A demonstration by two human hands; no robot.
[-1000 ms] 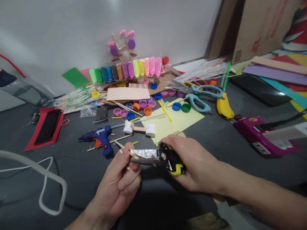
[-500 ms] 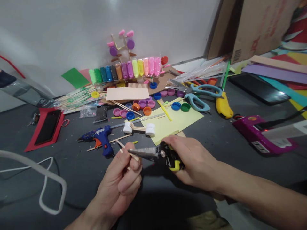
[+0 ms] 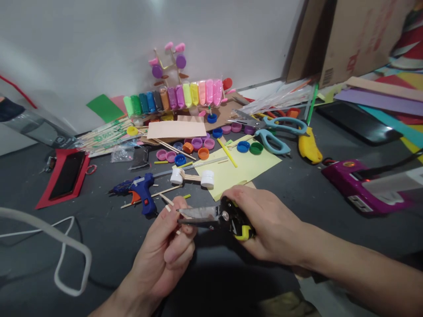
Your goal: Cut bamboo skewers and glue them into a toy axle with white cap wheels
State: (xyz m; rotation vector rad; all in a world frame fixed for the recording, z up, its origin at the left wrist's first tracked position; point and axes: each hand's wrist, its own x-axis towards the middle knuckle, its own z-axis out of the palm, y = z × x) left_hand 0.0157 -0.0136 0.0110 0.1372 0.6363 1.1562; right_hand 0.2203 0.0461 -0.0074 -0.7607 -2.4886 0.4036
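My left hand (image 3: 168,251) pinches thin wooden sticks (image 3: 166,199) between thumb and fingers; how many it holds is partly hidden. Wrapped round the dark handles of a pair of shears (image 3: 200,215) with a yellow catch is my right hand (image 3: 261,224). The blades point left, slightly parted, with their tips at the left fingertips and a stick seemingly between them. Just beyond the hands lies a piece of short sticks joining white caps (image 3: 207,179). A blue hot glue gun (image 3: 143,191) rests left of it.
Coloured bottle caps (image 3: 197,143), a pale yellow sheet (image 3: 231,171) and blue-handled scissors (image 3: 272,141) lie farther back. On the right are a yellow utility knife (image 3: 309,145) and a purple power strip (image 3: 357,185). A white cable (image 3: 87,268) loops at the left.
The shears' blades have parted slightly around the stick, where they were closer together before. Both hands stay in nearly the same place.
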